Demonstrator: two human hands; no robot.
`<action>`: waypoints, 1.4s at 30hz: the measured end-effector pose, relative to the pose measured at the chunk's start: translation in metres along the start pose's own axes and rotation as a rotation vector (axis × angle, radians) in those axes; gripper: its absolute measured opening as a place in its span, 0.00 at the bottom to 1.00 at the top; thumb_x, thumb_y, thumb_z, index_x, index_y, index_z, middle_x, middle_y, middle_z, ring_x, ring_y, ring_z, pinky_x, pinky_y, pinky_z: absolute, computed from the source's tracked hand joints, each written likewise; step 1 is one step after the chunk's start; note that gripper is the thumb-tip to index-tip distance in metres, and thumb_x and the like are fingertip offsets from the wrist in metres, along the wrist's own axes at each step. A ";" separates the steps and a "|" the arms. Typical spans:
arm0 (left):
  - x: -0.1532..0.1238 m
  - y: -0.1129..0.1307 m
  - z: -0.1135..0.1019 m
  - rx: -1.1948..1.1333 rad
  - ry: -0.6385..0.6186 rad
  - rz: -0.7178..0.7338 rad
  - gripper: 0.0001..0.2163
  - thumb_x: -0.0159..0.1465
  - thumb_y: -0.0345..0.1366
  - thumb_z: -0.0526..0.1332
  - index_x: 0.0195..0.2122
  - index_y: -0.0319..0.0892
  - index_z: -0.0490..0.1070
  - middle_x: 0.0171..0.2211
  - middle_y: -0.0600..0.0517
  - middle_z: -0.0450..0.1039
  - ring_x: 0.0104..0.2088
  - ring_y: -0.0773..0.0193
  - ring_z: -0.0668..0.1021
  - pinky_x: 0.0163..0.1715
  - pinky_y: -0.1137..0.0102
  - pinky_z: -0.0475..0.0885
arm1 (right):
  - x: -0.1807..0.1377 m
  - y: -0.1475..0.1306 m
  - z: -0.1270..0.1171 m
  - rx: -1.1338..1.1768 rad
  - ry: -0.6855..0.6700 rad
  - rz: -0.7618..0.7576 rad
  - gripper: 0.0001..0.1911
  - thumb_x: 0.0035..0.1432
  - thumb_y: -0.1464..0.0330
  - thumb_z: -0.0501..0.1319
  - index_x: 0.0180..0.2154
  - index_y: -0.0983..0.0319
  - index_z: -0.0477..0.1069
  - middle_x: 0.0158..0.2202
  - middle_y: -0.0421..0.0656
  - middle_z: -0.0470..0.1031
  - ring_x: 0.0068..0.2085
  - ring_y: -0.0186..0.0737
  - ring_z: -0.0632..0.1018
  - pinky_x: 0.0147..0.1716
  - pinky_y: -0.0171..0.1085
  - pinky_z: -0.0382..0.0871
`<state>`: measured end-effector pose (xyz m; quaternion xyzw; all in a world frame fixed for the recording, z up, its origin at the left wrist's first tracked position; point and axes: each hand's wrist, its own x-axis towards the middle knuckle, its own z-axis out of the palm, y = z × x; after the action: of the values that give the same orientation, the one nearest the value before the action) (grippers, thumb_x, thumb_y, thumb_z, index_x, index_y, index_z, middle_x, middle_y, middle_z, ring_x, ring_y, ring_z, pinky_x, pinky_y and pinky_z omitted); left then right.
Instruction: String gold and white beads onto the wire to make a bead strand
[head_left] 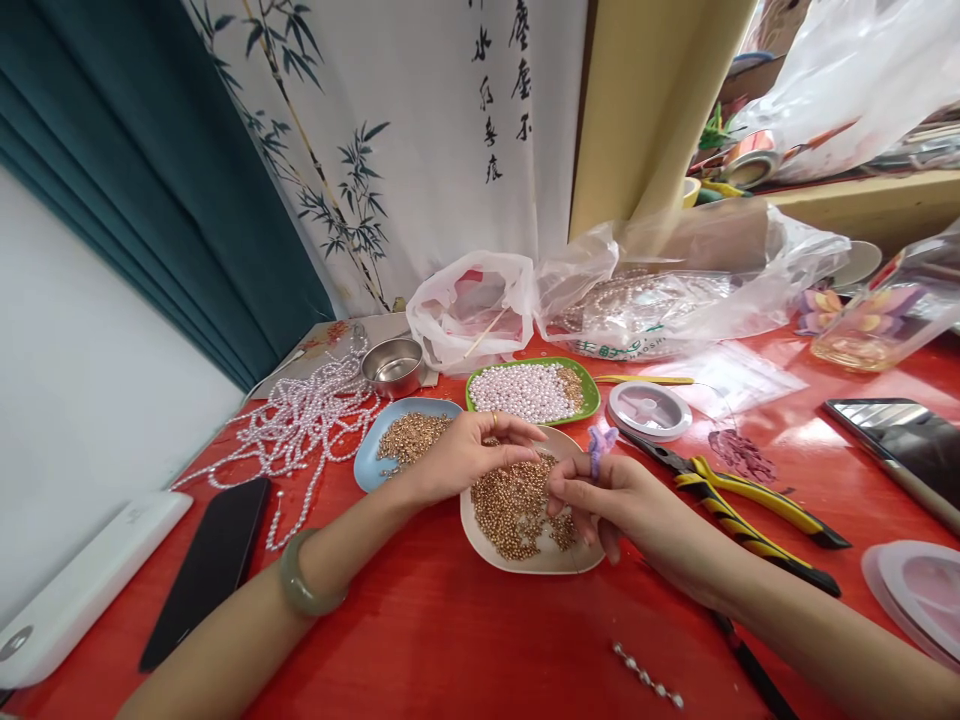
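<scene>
Gold beads (pixel 506 515) lie loose in a heap on a cream plate (pixel 547 564), which stands on the red table (pixel 420 630) beneath both hands. They are too small and too mixed for any single direction to be read.

The left hand (pixel 469 455) reaches in from the left over the plate's far part, its fingers stretched to the right and the thumb nearly parallel below them, leaving a narrow gap. The right hand (pixel 607 490) comes from the lower right, pointing left, with thumb and forefinger drawn close together; a fuzzy purple band (pixel 596 448) circles one finger. Whether either hand grips a bead or thread I cannot tell.

A blue plate (pixel 366 462) with more gold beads sits just left of the cream one. Behind is a green dish (pixel 592 406), its long axis running left to right, with pearl-white beads (pixel 517 392) filling most of it and gold ones at its right end. Yellow-and-black pliers (pixel 664 457) point up and left, handles toward the lower right. Near the table's front, a short silver bead strand (pixel 645 677) slants from upper left to lower right.
</scene>
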<state>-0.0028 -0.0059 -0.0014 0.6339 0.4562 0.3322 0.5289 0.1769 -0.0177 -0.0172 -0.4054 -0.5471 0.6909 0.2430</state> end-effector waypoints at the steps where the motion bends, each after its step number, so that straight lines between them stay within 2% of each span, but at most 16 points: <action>1: 0.001 0.001 -0.005 0.080 0.042 0.022 0.09 0.53 0.33 0.61 0.35 0.40 0.72 0.35 0.49 0.74 0.36 0.63 0.73 0.38 0.68 0.66 | 0.000 0.000 0.000 0.007 0.002 0.009 0.08 0.52 0.67 0.58 0.25 0.64 0.66 0.20 0.39 0.69 0.14 0.22 0.64 0.10 0.22 0.58; 5: 0.008 -0.003 -0.028 0.310 0.273 0.144 0.07 0.55 0.33 0.58 0.33 0.40 0.73 0.36 0.47 0.74 0.38 0.62 0.73 0.39 0.67 0.65 | -0.002 -0.003 0.003 0.017 0.015 0.032 0.08 0.50 0.66 0.59 0.24 0.64 0.65 0.22 0.39 0.69 0.16 0.23 0.65 0.11 0.23 0.59; 9: 0.015 -0.014 -0.045 0.512 0.333 0.225 0.08 0.55 0.30 0.57 0.32 0.42 0.74 0.35 0.48 0.74 0.38 0.61 0.71 0.40 0.65 0.63 | -0.006 -0.007 0.007 0.013 0.022 0.008 0.08 0.50 0.66 0.59 0.24 0.63 0.64 0.16 0.35 0.65 0.15 0.24 0.65 0.12 0.23 0.59; 12: 0.019 -0.020 -0.048 0.677 0.323 0.270 0.08 0.55 0.30 0.57 0.32 0.43 0.75 0.33 0.49 0.74 0.38 0.58 0.69 0.40 0.64 0.61 | -0.008 -0.008 0.008 0.007 0.023 0.013 0.08 0.50 0.65 0.59 0.24 0.63 0.64 0.17 0.36 0.67 0.15 0.25 0.66 0.13 0.24 0.60; 15: 0.023 -0.022 -0.043 0.742 0.272 0.294 0.08 0.55 0.31 0.56 0.32 0.45 0.75 0.33 0.49 0.74 0.39 0.56 0.66 0.40 0.63 0.59 | -0.008 -0.009 0.008 0.014 0.023 0.027 0.09 0.49 0.64 0.60 0.24 0.63 0.64 0.17 0.36 0.68 0.16 0.25 0.67 0.14 0.25 0.61; 19: 0.031 -0.019 -0.031 0.784 0.239 0.296 0.08 0.55 0.32 0.57 0.31 0.47 0.75 0.32 0.50 0.74 0.37 0.56 0.65 0.38 0.64 0.58 | -0.006 -0.009 0.006 0.026 0.024 0.036 0.09 0.47 0.65 0.61 0.24 0.63 0.65 0.20 0.38 0.70 0.16 0.25 0.67 0.13 0.25 0.61; 22: 0.038 -0.018 -0.024 0.778 0.251 0.240 0.07 0.52 0.31 0.59 0.29 0.47 0.76 0.29 0.50 0.74 0.36 0.55 0.66 0.35 0.64 0.59 | -0.005 -0.009 0.004 0.020 0.032 0.035 0.08 0.46 0.65 0.61 0.25 0.63 0.65 0.20 0.38 0.70 0.16 0.25 0.67 0.13 0.25 0.61; 28: 0.047 -0.016 -0.019 0.749 0.240 0.184 0.07 0.50 0.28 0.59 0.25 0.46 0.76 0.27 0.50 0.74 0.36 0.55 0.68 0.35 0.64 0.59 | -0.006 -0.009 0.004 0.003 0.020 0.021 0.08 0.49 0.66 0.59 0.24 0.64 0.65 0.21 0.38 0.70 0.16 0.24 0.67 0.14 0.24 0.61; 31: 0.044 -0.011 -0.018 0.641 0.305 0.233 0.05 0.51 0.31 0.60 0.25 0.45 0.75 0.31 0.51 0.74 0.38 0.56 0.68 0.40 0.62 0.59 | -0.006 -0.009 0.004 0.024 0.015 0.026 0.07 0.49 0.67 0.59 0.24 0.64 0.65 0.20 0.37 0.70 0.15 0.23 0.67 0.13 0.24 0.61; 33: 0.038 -0.006 -0.015 0.422 0.309 0.219 0.04 0.52 0.32 0.60 0.27 0.44 0.75 0.32 0.50 0.74 0.37 0.59 0.70 0.41 0.64 0.60 | -0.006 -0.009 0.005 0.047 0.019 0.028 0.07 0.49 0.68 0.59 0.24 0.64 0.65 0.20 0.37 0.70 0.15 0.23 0.66 0.13 0.23 0.60; 37: 0.022 0.000 -0.001 -0.108 0.163 0.029 0.06 0.50 0.34 0.63 0.30 0.40 0.74 0.29 0.50 0.74 0.28 0.67 0.72 0.31 0.70 0.65 | -0.007 -0.008 0.004 0.095 0.032 0.014 0.07 0.49 0.67 0.59 0.24 0.64 0.65 0.21 0.38 0.71 0.16 0.23 0.67 0.13 0.23 0.61; 39: 0.015 0.001 0.008 -0.258 0.127 -0.043 0.06 0.49 0.33 0.64 0.30 0.40 0.75 0.28 0.51 0.74 0.27 0.69 0.72 0.30 0.72 0.65 | -0.008 -0.007 0.004 0.130 0.039 0.000 0.07 0.49 0.67 0.60 0.24 0.64 0.66 0.21 0.39 0.71 0.16 0.24 0.67 0.14 0.24 0.61; 42: 0.011 0.000 0.017 -0.380 0.086 -0.055 0.05 0.49 0.31 0.64 0.28 0.40 0.75 0.27 0.51 0.74 0.28 0.70 0.73 0.30 0.74 0.67 | -0.008 -0.005 0.003 0.181 0.043 -0.042 0.08 0.47 0.66 0.61 0.23 0.64 0.66 0.20 0.38 0.70 0.16 0.24 0.67 0.14 0.24 0.61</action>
<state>0.0160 -0.0022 -0.0059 0.4953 0.4246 0.4243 0.6280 0.1781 -0.0247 -0.0100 -0.3850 -0.4853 0.7236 0.3046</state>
